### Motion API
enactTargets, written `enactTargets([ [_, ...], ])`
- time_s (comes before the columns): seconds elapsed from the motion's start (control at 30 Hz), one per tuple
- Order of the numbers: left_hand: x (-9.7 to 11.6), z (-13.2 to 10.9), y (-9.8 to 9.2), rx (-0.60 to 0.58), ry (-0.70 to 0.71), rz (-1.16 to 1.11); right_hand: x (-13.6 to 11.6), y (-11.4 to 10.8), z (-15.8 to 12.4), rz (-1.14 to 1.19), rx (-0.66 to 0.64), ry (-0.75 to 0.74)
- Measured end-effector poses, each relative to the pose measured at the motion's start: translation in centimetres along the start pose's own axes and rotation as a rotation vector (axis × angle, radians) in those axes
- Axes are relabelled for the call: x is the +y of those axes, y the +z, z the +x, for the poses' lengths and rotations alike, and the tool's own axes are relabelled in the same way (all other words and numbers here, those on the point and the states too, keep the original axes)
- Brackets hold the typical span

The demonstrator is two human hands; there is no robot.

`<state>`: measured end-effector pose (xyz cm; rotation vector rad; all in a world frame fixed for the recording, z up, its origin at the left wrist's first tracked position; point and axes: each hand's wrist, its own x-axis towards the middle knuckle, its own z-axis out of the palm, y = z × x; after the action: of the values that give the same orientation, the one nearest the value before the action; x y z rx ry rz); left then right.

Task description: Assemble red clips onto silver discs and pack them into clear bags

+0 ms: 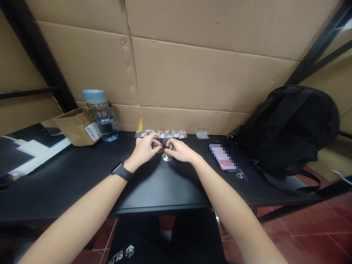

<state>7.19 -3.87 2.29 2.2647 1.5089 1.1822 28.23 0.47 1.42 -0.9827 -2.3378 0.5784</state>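
Both hands meet over the middle of the black table (82,179). My left hand (144,148), with a black watch on its wrist, pinches a small black and red part (161,145) together with my right hand (178,150). The fingers of both hands are closed on it. A small clear plastic bag or shiny piece (167,157) lies on the table just under the hands. Behind them a row of clear packets with red parts (162,134) lies along the cardboard wall.
A blue-capped water bottle (102,115) and a torn cardboard box (78,126) stand at the back left. A phone (223,157) lies to the right, beside a black backpack (288,126). Another small clear bag (202,134) sits by the wall. Red floor tiles show below.
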Motion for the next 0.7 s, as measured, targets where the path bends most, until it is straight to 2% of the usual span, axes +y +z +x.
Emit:
enactTargets([
  [0.07, -0.3, 0.1, -0.3, 0.020, -0.028, -0.002, 0.3, -0.1, -0.2, -0.081, -0.093, 0.009],
  [0.17, -1.0, 0.2, -0.3, 0.043, -0.051, -0.042, 0.7, -0.1, -0.3, -0.137, -0.153, -0.004],
  [0.37, -2.3, 0.4, 0.4, 0.042, -0.102, -0.146, 1.1, 0.1, 0.0, -0.136, -0.059, 0.052],
  [0.53, -3.2, 0.4, 1.3, 0.024, -0.111, -0.244, 1.3, 0.6, 0.6, 0.120, 0.117, 0.136],
  [0.7, -3.6, 0.5, 2.7, 0.026, -0.113, -0.422, 1.4, 2.0, 1.1, 0.441, 0.134, 0.137],
])
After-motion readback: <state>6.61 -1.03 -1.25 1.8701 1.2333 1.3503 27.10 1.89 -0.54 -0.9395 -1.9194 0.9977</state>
